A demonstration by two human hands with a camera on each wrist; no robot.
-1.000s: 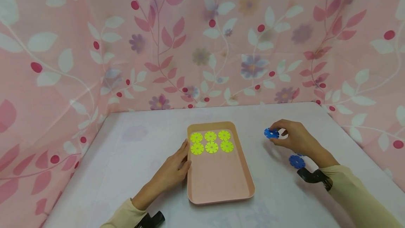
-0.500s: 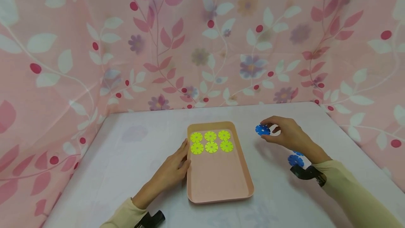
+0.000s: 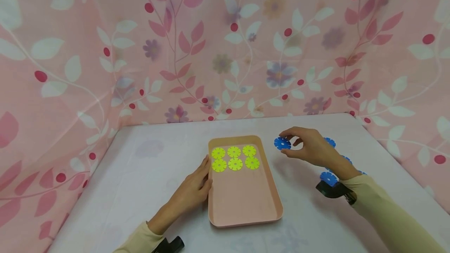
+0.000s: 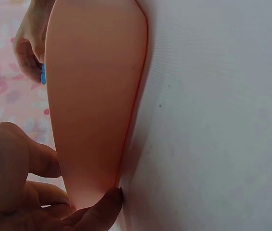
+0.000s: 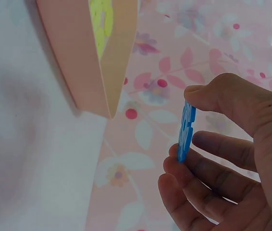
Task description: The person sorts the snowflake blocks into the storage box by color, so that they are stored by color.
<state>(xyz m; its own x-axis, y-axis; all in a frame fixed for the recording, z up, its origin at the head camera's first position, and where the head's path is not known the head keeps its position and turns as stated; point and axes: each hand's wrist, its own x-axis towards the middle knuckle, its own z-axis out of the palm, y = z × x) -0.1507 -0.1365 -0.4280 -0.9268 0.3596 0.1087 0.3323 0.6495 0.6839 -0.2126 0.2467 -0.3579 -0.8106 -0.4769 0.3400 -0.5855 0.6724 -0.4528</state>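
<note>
My right hand (image 3: 311, 148) pinches a blue notched disc (image 3: 282, 143) between thumb and fingertips, above the table to the right of the tray. The right wrist view shows this blue disc (image 5: 186, 130) almost edge-on, thumb at one rim and fingers at the other. A shallow pink tray (image 3: 244, 200) lies lengthwise in the middle. Toward its far end several yellow-green notched discs (image 3: 235, 164) lie in two rows. My left hand (image 3: 190, 188) rests its fingers along the tray's left side; in the left wrist view, the left hand's fingertips (image 4: 109, 204) touch the outer wall.
Several more blue discs (image 3: 328, 178) lie on the white table (image 3: 140, 190) at the right, partly hidden under my right wrist and forearm. A pink flowered cloth (image 3: 197, 50) hangs behind the table and along both sides.
My right hand has moved left toward the tray with the blue disc, uncovering more blue discs behind it. The left hand and the tray have stayed in place.
</note>
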